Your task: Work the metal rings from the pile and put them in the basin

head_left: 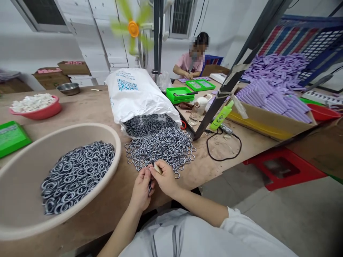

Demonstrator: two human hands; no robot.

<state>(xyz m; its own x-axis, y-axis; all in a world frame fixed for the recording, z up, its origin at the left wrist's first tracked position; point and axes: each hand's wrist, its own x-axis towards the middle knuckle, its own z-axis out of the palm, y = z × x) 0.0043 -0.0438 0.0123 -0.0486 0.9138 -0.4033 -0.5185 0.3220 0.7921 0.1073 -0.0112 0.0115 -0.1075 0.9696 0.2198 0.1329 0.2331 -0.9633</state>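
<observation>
My left hand (142, 187) is closed, its fingers pinched around what looks like a dark ring, mostly hidden by the fingers. Against it, fingertips touching, my right hand (165, 178) grips a small tool with a flat beige handle (158, 169) and a dark end; its exact kind I cannot make out. Just beyond both hands lies a loose heap of grey rings (160, 146), spilling from the mouth of a white sack (139, 96) lying on its side. To the left, a large beige basin (20, 192) holds many more grey rings (80, 171).
A red bowl (50, 109) of white pieces and a metal bowl (68, 89) stand at left. A dark metal post (214, 109) rises from the table beside a green bottle (222, 116) and cable. Purple pieces (268, 98) fill a carton at right. Another person (190, 60) sits behind.
</observation>
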